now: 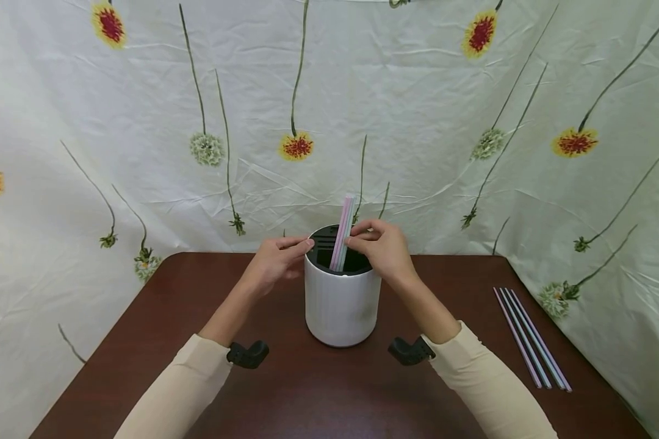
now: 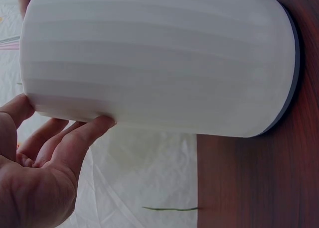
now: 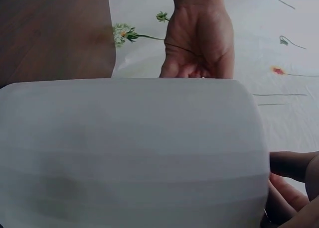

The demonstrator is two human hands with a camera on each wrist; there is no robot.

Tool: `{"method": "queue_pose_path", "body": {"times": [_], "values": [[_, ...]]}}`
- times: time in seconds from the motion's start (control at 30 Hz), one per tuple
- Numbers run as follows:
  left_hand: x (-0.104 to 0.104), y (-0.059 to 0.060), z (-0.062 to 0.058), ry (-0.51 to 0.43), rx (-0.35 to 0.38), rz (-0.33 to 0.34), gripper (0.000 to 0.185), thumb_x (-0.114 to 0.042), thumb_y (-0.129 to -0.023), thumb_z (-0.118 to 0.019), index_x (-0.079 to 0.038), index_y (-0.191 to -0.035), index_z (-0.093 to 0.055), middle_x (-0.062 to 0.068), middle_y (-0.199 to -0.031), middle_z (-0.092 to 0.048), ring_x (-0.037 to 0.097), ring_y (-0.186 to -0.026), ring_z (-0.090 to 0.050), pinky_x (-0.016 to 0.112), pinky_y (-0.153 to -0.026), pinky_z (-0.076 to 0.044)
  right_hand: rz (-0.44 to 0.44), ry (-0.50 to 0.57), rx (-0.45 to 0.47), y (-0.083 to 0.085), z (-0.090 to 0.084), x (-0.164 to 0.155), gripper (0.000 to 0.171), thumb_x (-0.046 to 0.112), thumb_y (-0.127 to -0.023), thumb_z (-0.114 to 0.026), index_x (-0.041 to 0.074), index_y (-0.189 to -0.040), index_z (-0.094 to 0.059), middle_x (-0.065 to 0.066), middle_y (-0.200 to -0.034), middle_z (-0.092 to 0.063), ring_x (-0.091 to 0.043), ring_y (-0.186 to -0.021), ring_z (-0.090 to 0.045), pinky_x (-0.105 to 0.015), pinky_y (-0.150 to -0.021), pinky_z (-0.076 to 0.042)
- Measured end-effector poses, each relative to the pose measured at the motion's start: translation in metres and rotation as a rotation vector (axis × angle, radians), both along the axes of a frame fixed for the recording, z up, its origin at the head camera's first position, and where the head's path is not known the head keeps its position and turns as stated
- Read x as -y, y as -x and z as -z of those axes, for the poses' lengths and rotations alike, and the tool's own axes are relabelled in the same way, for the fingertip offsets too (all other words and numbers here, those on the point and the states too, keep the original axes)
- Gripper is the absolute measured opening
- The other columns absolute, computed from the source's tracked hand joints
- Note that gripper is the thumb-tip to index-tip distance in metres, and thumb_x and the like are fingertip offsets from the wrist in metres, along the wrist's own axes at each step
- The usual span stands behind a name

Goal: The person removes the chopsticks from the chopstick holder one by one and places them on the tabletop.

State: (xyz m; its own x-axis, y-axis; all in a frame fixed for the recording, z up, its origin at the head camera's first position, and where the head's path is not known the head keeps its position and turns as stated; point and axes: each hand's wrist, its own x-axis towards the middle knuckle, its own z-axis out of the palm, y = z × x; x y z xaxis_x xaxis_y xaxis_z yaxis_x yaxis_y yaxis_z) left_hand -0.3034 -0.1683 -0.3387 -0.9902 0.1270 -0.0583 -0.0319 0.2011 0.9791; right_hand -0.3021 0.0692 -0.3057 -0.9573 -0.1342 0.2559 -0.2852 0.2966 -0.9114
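Note:
A white cylindrical holder [image 1: 340, 308] with a black insert stands at the table's middle. A few pink and pale blue straws [image 1: 345, 222] stand in it, leaning toward the back. My right hand [image 1: 381, 245] pinches these straws just above the rim. My left hand [image 1: 277, 259] holds the holder's left rim, thumb on top and fingertips [image 2: 97, 126] against the outer wall [image 2: 159, 58]. In the right wrist view the holder [image 3: 129, 148] fills the frame, with the left hand's palm [image 3: 199, 39] beyond it and my right fingers [image 3: 294, 168] at the lower right.
Several more straws [image 1: 529, 338] lie side by side on the dark wooden table [image 1: 143, 341] at the right. A flower-printed cloth [image 1: 417, 110] hangs behind and around the table. Black wrist mounts [image 1: 247, 355] sit on both sleeves.

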Motion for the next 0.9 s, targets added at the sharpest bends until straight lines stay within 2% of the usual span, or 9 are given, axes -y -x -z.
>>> {"method": "queue_pose_path", "body": {"times": [0.1, 0.13, 0.27, 0.33, 0.47, 0.6, 0.73, 0.9], "values": [[-0.001, 0.000, 0.000, -0.001, -0.004, 0.007, 0.057, -0.043, -0.097, -0.068, -0.012, -0.144, -0.059, 0.010, -0.150, -0.055, 0.029, -0.134, -0.057, 0.051, -0.101, -0.054, 0.004, 0.035, -0.010, -0.002, -0.008, -0.004, 0.016, 0.016, -0.089, -0.078, 0.007, -0.101, -0.072, -0.013, -0.099, -0.078, -0.029, -0.095, -0.074, -0.042, -0.088, -0.059], [-0.001, 0.000, 0.000, -0.003, -0.004, 0.007, 0.057, -0.043, -0.097, -0.068, -0.012, -0.144, -0.059, 0.010, -0.149, -0.055, 0.029, -0.135, -0.057, 0.051, -0.101, -0.054, 0.006, 0.044, -0.017, -0.002, -0.012, -0.006, 0.016, 0.016, -0.090, -0.078, 0.007, -0.102, -0.072, -0.013, -0.099, -0.078, -0.031, -0.095, -0.074, -0.039, -0.082, -0.059], [-0.002, 0.000, 0.001, -0.002, -0.015, 0.018, 0.057, -0.042, -0.098, -0.067, -0.011, -0.145, -0.057, 0.011, -0.151, -0.053, 0.031, -0.136, -0.055, 0.052, -0.101, -0.053, 0.033, 0.081, -0.078, -0.006, -0.031, -0.016, 0.020, 0.019, -0.090, -0.078, 0.008, -0.106, -0.071, -0.009, -0.095, -0.078, -0.030, -0.093, -0.074, -0.027, -0.073, -0.054], [-0.003, 0.001, 0.001, -0.003, -0.013, 0.013, 0.057, -0.042, -0.098, -0.068, -0.012, -0.145, -0.058, 0.011, -0.151, -0.053, 0.030, -0.135, -0.056, 0.051, -0.101, -0.053, 0.048, 0.115, -0.129, -0.008, -0.043, -0.022, 0.021, 0.018, -0.090, -0.078, 0.008, -0.106, -0.071, -0.005, -0.090, -0.078, -0.026, -0.087, -0.074, -0.027, -0.073, -0.055], [-0.004, 0.001, 0.001, 0.002, -0.010, 0.009, 0.056, -0.043, -0.097, -0.068, -0.013, -0.144, -0.059, 0.010, -0.150, -0.054, 0.029, -0.135, -0.057, 0.051, -0.101, -0.054, 0.066, 0.201, -0.214, -0.012, -0.067, -0.038, 0.018, 0.013, -0.090, -0.078, 0.005, -0.105, -0.071, 0.004, -0.081, -0.076, -0.017, -0.079, -0.074, -0.029, -0.081, -0.061], [-0.003, 0.001, 0.001, 0.008, -0.007, 0.010, 0.058, -0.044, -0.097, -0.068, -0.012, -0.144, -0.059, 0.010, -0.150, -0.054, 0.029, -0.134, -0.057, 0.052, -0.101, -0.053, 0.068, 0.298, -0.248, -0.017, -0.085, -0.059, 0.017, 0.008, -0.090, -0.077, 0.005, -0.105, -0.070, 0.002, -0.083, -0.076, -0.018, -0.080, -0.076, -0.031, -0.079, -0.063], [-0.001, 0.001, 0.002, 0.001, -0.006, 0.012, 0.058, -0.044, -0.097, -0.069, -0.012, -0.144, -0.059, 0.010, -0.150, -0.054, 0.029, -0.134, -0.057, 0.054, -0.102, -0.052, 0.082, 0.378, -0.272, -0.020, -0.094, -0.080, 0.020, 0.005, -0.088, -0.078, 0.003, -0.107, -0.070, -0.006, -0.086, -0.076, -0.019, -0.078, -0.076, -0.032, -0.074, -0.064], [0.000, 0.000, 0.002, -0.001, -0.010, 0.011, 0.058, -0.044, -0.097, -0.067, -0.012, -0.145, -0.058, 0.010, -0.151, -0.053, 0.030, -0.134, -0.057, 0.053, -0.103, -0.052, 0.097, 0.431, -0.240, -0.017, -0.089, -0.112, 0.026, 0.002, -0.088, -0.077, -0.001, -0.112, -0.067, -0.006, -0.084, -0.076, -0.019, -0.073, -0.075, -0.033, -0.069, -0.064]]}}
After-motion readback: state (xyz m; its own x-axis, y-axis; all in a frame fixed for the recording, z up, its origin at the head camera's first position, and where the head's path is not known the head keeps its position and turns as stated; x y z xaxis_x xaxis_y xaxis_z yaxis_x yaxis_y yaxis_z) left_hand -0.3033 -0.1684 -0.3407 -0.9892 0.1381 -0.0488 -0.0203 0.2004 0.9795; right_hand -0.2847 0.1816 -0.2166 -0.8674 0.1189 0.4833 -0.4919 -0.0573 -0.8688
